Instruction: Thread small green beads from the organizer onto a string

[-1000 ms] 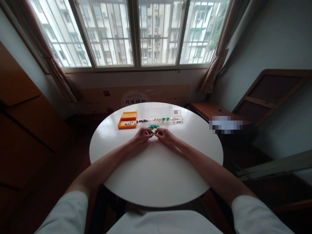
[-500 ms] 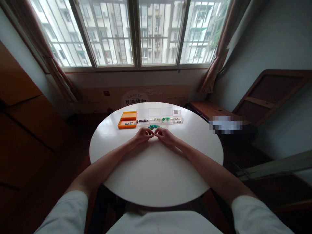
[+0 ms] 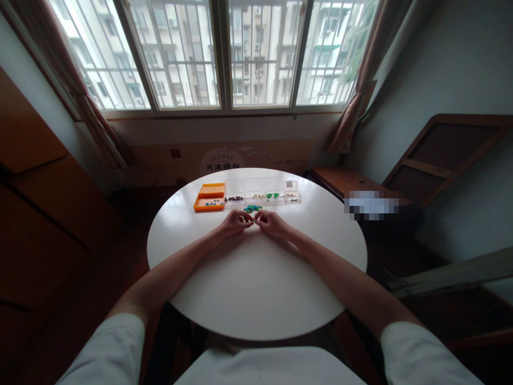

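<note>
My left hand and my right hand meet fingertip to fingertip over the white round table. Both are closed in a pinch. Whatever sits between the fingertips is too small to name; a hint of green shows there. Just beyond my fingers lies a loose pile of small green and blue pieces. Behind it stand clear plastic boxes with small dark, pale and green pieces inside. To their left is an orange box with its lid up, holding a few small blue and dark pieces.
A wooden bench stands right of the table, with a blurred pale item on it. Past the table's far edge a printed cardboard panel leans under the window. An orange-brown cabinet is at the left.
</note>
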A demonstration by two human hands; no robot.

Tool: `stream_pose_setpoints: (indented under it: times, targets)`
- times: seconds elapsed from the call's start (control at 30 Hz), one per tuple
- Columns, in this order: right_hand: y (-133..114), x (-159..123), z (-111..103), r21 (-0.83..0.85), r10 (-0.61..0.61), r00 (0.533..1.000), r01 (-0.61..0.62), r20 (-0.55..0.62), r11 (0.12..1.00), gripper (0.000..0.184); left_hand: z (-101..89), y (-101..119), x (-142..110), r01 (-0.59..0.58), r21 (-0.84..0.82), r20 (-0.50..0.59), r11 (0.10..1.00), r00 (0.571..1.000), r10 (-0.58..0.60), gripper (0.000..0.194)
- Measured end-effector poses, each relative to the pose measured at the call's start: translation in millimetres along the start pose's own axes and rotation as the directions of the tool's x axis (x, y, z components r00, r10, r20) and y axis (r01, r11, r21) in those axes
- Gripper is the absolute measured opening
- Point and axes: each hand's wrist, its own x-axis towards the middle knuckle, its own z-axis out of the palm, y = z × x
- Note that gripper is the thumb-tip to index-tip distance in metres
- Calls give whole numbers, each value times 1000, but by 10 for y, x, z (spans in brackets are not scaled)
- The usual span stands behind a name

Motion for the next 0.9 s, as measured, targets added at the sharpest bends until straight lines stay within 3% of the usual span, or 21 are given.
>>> stream_pose_setpoints:
  times: [0.9]
  targets:
    - [-16, 2, -19, -14, -2, 1000, 2, -2, 1000, 12, 3, -97, 32, -35, -4, 10, 999, 999, 35, 29]
